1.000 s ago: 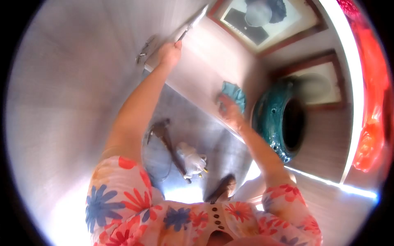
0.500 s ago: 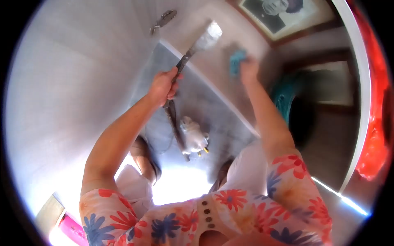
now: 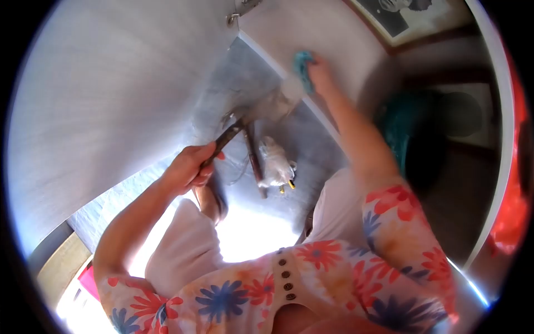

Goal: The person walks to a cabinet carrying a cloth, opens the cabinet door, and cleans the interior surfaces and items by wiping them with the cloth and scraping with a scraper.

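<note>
My left hand is closed around the dark handle of a scraper-like tool. Its broad, pale blade, smeared by motion, points up and right toward the wall's bottom edge. Further right, my right hand grips a teal cloth at the pale wall panel, low down; whether the cloth touches the panel I cannot tell. Below the blade, a long-handled tool lies on the grey floor beside a crumpled whitish plastic bag with yellow tips showing.
A large grey-white panel rises on the left, with a metal latch near its far edge. Framed pictures are at upper right. Near my right forearm is a dark teal container. Something shiny red stands far right.
My left hand has drawn down and left, lowering the tool's blade from the wall panel toward the floor edge. My right hand has shifted slightly left and up with the cloth. The view has shifted.
</note>
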`<state>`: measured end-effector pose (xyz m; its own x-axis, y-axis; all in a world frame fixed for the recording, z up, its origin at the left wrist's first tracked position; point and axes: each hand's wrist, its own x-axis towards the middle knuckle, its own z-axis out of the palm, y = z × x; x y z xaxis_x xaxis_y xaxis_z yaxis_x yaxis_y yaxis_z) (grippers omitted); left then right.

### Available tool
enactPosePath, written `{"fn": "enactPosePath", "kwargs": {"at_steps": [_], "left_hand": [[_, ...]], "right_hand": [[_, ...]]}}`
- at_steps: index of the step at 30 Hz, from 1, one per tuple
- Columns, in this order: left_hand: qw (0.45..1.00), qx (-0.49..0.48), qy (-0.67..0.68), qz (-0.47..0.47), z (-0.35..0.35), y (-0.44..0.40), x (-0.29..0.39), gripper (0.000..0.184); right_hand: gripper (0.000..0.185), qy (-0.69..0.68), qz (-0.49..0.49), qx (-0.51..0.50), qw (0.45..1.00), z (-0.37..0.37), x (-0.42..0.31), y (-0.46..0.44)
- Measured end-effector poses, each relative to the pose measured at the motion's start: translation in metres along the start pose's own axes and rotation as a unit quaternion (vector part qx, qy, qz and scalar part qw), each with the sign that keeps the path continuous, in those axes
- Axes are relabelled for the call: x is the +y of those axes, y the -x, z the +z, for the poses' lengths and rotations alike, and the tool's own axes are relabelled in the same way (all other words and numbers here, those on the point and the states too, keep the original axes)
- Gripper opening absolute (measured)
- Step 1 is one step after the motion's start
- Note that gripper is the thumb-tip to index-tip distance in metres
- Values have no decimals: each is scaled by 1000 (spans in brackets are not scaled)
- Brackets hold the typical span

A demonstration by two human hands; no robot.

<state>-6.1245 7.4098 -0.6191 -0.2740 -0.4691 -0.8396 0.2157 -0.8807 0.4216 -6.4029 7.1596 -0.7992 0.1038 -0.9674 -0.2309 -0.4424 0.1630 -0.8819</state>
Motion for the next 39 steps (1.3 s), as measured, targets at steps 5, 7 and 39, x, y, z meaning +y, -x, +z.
{"fn": "enactPosePath", "kwargs": {"at_steps": [5, 7, 39], "left_hand": [[998, 15, 15, 59, -26, 0, -32, 36], [995, 36, 16, 87, -29, 0, -40, 37], [988, 65, -63, 125, -67, -17, -84, 28]], "right_hand": [[18, -425, 219, -166, 862, -45, -35, 0], [20, -409, 195, -182, 873, -53, -32, -3], [20, 340, -174, -164, 910, 23, -45, 79]]}}
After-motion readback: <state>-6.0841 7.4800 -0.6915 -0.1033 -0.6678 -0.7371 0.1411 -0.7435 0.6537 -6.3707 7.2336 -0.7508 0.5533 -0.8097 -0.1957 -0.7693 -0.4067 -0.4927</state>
